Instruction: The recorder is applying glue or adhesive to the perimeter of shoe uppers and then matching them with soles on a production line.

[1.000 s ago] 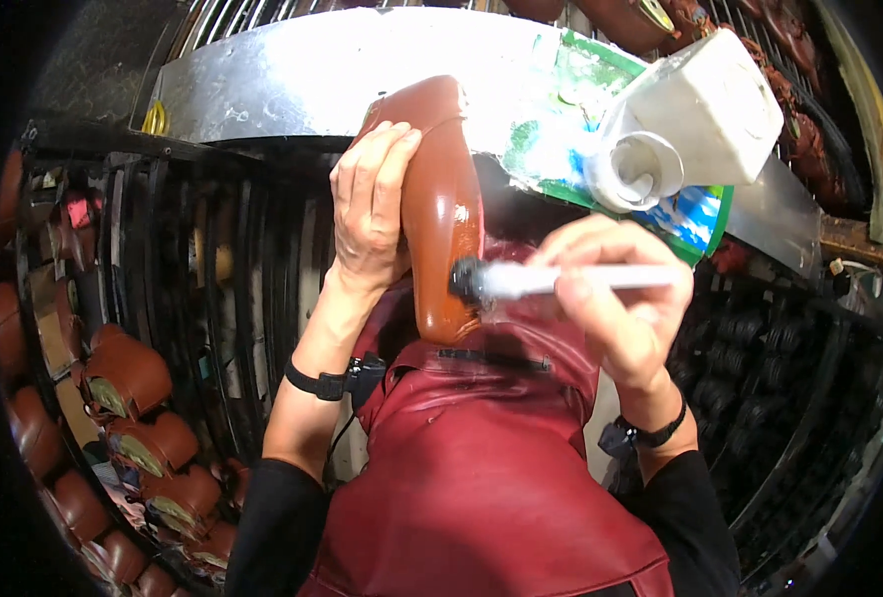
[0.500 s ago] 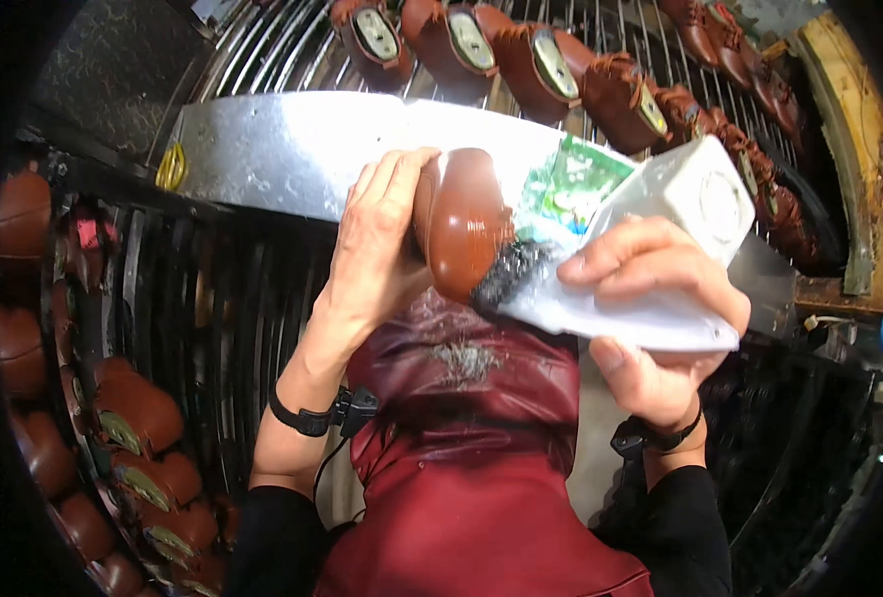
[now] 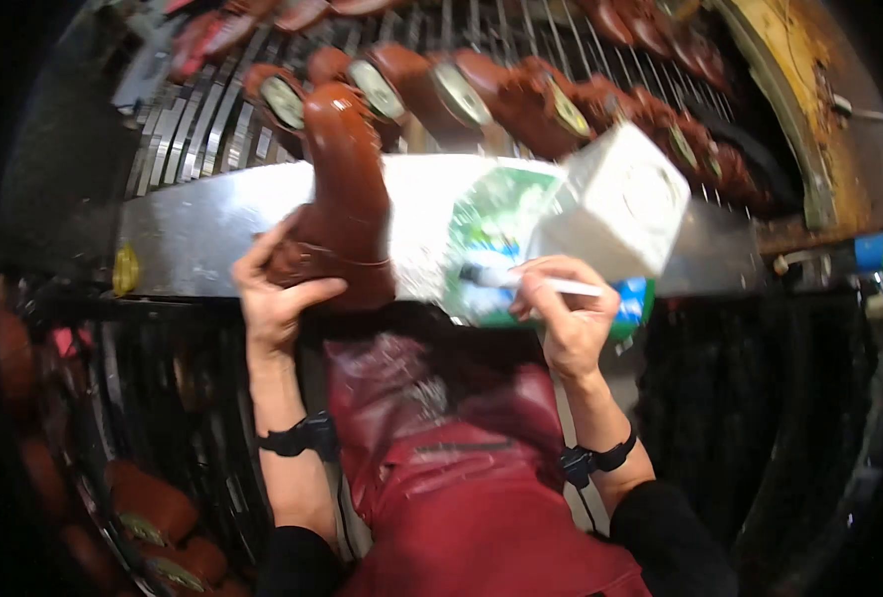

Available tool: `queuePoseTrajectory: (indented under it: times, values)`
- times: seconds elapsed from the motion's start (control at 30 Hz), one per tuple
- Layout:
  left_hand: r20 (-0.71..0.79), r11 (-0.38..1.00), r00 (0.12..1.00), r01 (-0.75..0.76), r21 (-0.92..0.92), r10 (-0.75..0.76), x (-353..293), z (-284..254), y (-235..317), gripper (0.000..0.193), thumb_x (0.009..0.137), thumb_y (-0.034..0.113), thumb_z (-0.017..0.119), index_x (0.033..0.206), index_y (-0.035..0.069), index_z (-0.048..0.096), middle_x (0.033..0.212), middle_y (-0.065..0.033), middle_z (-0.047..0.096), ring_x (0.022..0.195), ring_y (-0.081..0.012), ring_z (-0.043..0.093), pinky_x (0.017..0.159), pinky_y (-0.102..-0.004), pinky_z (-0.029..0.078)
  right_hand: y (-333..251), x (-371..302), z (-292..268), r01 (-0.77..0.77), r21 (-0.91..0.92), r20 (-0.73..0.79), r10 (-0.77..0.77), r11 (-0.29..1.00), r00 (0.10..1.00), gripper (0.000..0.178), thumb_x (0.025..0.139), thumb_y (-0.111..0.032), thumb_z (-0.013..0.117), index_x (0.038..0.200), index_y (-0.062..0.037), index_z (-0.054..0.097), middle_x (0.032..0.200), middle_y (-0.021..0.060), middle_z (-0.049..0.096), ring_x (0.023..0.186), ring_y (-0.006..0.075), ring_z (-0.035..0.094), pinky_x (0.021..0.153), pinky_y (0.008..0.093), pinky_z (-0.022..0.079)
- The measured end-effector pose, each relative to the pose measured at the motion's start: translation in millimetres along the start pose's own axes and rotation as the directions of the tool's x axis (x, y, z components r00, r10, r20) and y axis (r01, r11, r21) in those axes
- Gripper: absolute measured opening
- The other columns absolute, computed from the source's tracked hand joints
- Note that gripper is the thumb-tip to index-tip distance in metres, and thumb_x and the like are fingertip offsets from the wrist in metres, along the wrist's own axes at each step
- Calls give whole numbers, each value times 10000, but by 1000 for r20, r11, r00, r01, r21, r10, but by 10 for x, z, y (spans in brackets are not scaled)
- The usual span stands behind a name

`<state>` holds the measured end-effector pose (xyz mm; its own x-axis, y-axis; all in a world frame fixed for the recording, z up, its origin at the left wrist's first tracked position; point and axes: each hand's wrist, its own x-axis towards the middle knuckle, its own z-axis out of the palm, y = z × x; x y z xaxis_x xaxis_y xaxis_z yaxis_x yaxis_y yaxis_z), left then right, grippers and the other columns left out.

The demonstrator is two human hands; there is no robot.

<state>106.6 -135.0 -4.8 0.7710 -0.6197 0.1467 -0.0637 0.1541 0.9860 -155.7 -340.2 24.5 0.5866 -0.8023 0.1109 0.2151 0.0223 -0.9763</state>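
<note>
A glossy reddish-brown leather shoe (image 3: 347, 164) stands tilted over the bench, its rounded toe pointing away from me. My left hand (image 3: 277, 294) grips it at the near end, with the thumb along the side. In my right hand (image 3: 571, 308) is a brush (image 3: 501, 278) with a white handle and dark bristles, pinched between thumb and fingers. The brush is apart from the shoe, over a green and white plastic packet (image 3: 506, 204) lying on the bench. Beside it sits a white squarish plastic container (image 3: 615, 199), tipped so its base shows. Motion blurs the bristles.
The metal bench strip (image 3: 183, 234) runs across in front of me. Beyond it, several brown shoes (image 3: 401, 75) rest on a rack of metal bars. More shoes (image 3: 153, 502) sit on a lower rack at left. A wooden frame (image 3: 784, 109) stands at far right.
The shoe has moved left and away from me, turned so its toe points outward. The brush has come off the shoe and now lies lower in my right hand, over the packet.
</note>
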Motion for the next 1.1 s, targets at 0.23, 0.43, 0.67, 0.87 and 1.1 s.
queuePoseTrajectory:
  times: [0.23,0.43,0.67,0.87,1.1]
  values:
    - [-35,947,963,257,-193,-268,-1043,255,-27,719,643,117,867,1308,-79,680,1141,-136,752,1062,-223,712,1015,-356,526,70,-387,-388,37,-332,-308,-146,942,940,180,1013,-102,728,1039,75,717,809,99,715,571,128,673,473,241,523]
    - [66,913,929,371,-168,-365,-1367,414,-41,693,631,113,902,1271,-69,708,1055,-109,777,951,-196,744,918,-319,572,48,-365,-326,-151,115,-432,186,982,882,254,1043,-170,695,956,70,703,752,111,707,541,171,679,452,270,546]
    - [166,869,919,393,-300,-358,-1398,511,184,639,674,114,867,1257,-88,699,1115,-200,771,997,-269,765,944,-385,602,-323,-121,-238,-229,477,32,244,849,969,215,1020,-148,656,987,60,700,803,171,740,516,225,665,412,300,489]
    - [255,785,935,347,-513,-246,-1348,506,67,579,801,150,806,1300,-106,661,1247,-240,721,1100,-331,737,1026,-460,576,-553,-555,-22,-225,287,33,225,931,974,144,957,-47,693,914,90,708,782,160,725,534,149,642,467,269,494]
    - [245,769,944,322,-552,-219,-1249,516,39,608,886,238,787,1361,-101,618,1248,-213,716,1120,-298,722,1025,-432,565,-484,-1134,22,-142,186,245,94,972,965,80,945,3,637,947,82,649,929,279,711,598,234,692,492,314,574]
